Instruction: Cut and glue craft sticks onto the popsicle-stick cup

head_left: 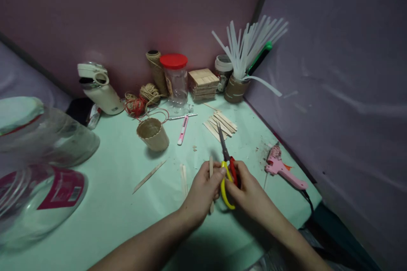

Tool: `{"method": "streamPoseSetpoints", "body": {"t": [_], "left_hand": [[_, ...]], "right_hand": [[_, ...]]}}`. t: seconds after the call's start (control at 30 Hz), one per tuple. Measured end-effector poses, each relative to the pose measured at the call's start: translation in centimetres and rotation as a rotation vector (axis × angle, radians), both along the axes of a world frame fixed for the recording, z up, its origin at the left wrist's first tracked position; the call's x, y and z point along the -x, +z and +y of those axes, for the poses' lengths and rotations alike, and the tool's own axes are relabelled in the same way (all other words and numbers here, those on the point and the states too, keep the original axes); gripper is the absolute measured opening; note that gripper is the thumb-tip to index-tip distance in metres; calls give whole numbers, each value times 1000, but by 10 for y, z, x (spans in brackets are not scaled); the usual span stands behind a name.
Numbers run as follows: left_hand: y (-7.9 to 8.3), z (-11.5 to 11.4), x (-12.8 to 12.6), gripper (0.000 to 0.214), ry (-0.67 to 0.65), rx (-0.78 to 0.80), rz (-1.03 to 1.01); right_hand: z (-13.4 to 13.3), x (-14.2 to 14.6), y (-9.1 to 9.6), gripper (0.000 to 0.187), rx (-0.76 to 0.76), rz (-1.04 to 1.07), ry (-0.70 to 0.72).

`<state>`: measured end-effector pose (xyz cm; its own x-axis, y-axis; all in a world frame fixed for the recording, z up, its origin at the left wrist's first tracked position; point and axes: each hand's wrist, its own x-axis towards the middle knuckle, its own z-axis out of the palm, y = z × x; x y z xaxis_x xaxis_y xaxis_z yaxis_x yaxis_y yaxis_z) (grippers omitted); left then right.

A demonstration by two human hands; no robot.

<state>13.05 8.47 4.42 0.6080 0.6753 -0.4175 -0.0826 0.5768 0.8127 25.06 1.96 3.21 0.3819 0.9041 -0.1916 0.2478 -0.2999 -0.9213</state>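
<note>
My left hand (203,190) is closed round a wooden craft stick (211,165), which stands up between thumb and fingers. In my right hand (248,184) is a pair of scissors (225,152) with yellow and red handles; its blades are together and point away from me. The two hands almost meet at the handles. Beyond the blades lies a loose pile of craft sticks (222,125). Other sticks (183,178) lie just left of my left hand, and a single stick (149,177) rests farther left. A small round cup (153,135) with a scalloped rim stands behind it.
A pink glue gun (282,167) lies at the right with its cord over the edge. A pink cutter (182,130) lies mid-table. Behind stand a red-lidded jar (174,78), stacked wooden squares (203,84) and a holder of glue sticks (237,89). Large plastic jars (47,203) fill the left.
</note>
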Motion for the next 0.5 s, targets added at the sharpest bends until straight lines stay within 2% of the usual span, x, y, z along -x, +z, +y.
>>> {"method": "streamPoseSetpoints", "body": {"t": [0.1,0.17,0.23,0.3,0.33,0.4,0.43,0.5], "left_hand": [[-3,1,-1,28,-14,-202,94],[-10,1,1,24,31,-234,135],[-16,1,5,23,77,-203,153],[-19,-1,12,23,111,-177,178],[-19,-2,15,23,124,-175,198],[-18,-6,23,23,128,-181,242],[-17,-9,26,24,115,-182,252],[-17,-18,31,25,74,-181,248]], "right_hand": [[1,1,10,31,-52,-89,98],[0,-3,22,36,-85,-143,204],[2,-18,36,26,-64,-186,333],[14,-46,50,7,11,-216,435],[26,-64,54,12,50,-242,422],[61,-104,57,20,167,-373,198],[83,-124,56,18,216,-499,58],[127,-158,47,17,225,-627,-73]]}}
